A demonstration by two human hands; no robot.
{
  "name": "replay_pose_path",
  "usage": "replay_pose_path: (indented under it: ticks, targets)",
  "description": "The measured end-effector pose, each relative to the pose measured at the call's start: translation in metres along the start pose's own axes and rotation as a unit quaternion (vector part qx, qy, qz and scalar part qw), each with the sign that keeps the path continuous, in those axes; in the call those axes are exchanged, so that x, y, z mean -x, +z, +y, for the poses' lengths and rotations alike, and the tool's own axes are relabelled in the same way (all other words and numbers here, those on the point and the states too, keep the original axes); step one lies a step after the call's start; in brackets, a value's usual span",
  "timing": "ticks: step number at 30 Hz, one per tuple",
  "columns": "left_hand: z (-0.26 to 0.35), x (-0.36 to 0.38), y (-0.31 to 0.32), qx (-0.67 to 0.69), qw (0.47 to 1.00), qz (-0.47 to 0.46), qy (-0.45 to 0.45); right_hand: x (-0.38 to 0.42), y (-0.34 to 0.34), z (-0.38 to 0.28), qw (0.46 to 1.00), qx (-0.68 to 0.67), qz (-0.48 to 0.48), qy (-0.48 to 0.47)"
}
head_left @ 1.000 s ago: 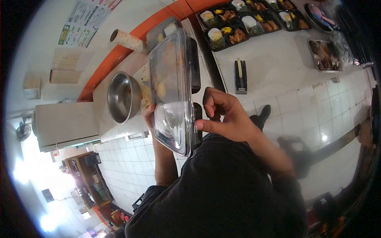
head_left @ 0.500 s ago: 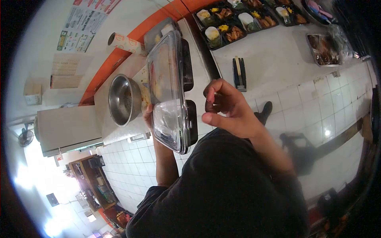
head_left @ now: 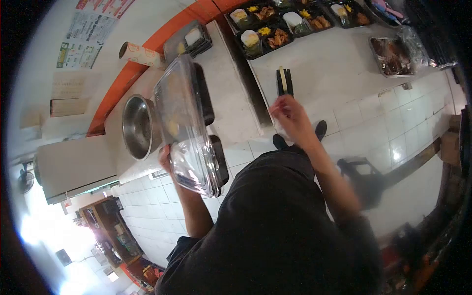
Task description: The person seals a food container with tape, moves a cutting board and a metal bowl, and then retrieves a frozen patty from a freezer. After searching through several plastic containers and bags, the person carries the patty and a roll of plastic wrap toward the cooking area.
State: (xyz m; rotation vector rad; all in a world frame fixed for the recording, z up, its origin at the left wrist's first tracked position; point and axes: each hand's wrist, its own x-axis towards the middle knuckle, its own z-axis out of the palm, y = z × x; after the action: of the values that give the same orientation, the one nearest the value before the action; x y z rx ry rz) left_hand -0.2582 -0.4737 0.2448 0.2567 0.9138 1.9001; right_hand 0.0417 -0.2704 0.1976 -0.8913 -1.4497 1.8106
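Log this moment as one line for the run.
left hand: holding lidded tray | right hand: near tape dispenser, grip unclear | counters: steel bowl, open food trays

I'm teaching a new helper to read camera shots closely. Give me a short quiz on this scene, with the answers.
1. Multiple choice: which thing is nearest to the person's right hand?
a) the printed paper roll
b) the tape dispenser
c) the wall fan
2. True or false: the metal bowl is in the person's right hand.
3. Fill in the missing word: the left hand holds a black-based container that has a clear ____ over it.

Key:
1. b
2. False; the bowl stands on the counter.
3. lid
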Motion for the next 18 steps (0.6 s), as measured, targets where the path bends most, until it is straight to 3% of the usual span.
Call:
replay_pose_path:
  ticks: [1,2,3,6,7,8,11,12,13,14,15,18]
  targets:
    - [0.004,0.002,-0.005,-0.011,1.000,0.007,0.014,-0.015,-0.019,0.064,0.984,0.130,0.122,-0.011]
    - [0.008,0.006,-0.010,-0.007,1.000,0.008,0.011,-0.018,-0.038,0.077,0.936,0.309,0.164,-0.042]
    - [0.010,0.007,-0.014,-0.014,1.000,0.002,0.013,-0.025,-0.049,0.103,0.934,0.313,0.165,-0.042]
    - [0.012,0.009,-0.023,-0.014,1.000,-0.012,-0.012,-0.035,-0.059,0.151,0.932,0.301,0.200,-0.002]
    - [0.014,0.010,-0.009,-0.010,0.999,-0.025,-0.038,-0.037,-0.054,0.147,0.963,0.203,0.170,0.057]
    - [0.005,0.013,0.009,-0.002,0.999,0.040,-0.006,-0.041,-0.049,0.140,0.979,0.102,0.138,0.111]
    - [-0.002,0.007,0.034,0.015,1.000,0.013,-0.003,-0.048,-0.040,0.138,0.970,-0.018,0.159,0.182]
    - [-0.001,0.003,0.018,0.016,0.998,0.055,0.028,-0.046,-0.038,0.142,0.970,-0.018,0.159,0.181]
    - [0.000,0.001,0.010,0.017,0.998,0.055,0.028,-0.040,-0.035,0.148,0.975,-0.051,0.181,0.115]
    - [0.002,0.001,0.005,0.022,0.999,0.028,0.003,-0.035,-0.031,0.154,0.975,-0.083,0.201,0.047]
    - [0.003,0.000,-0.001,0.027,0.999,0.002,-0.023,-0.026,-0.025,0.161,0.975,-0.082,0.200,0.048]
    - [0.006,-0.002,-0.021,0.042,0.999,0.011,-0.032,-0.007,-0.017,0.189,0.960,0.032,0.277,-0.014]
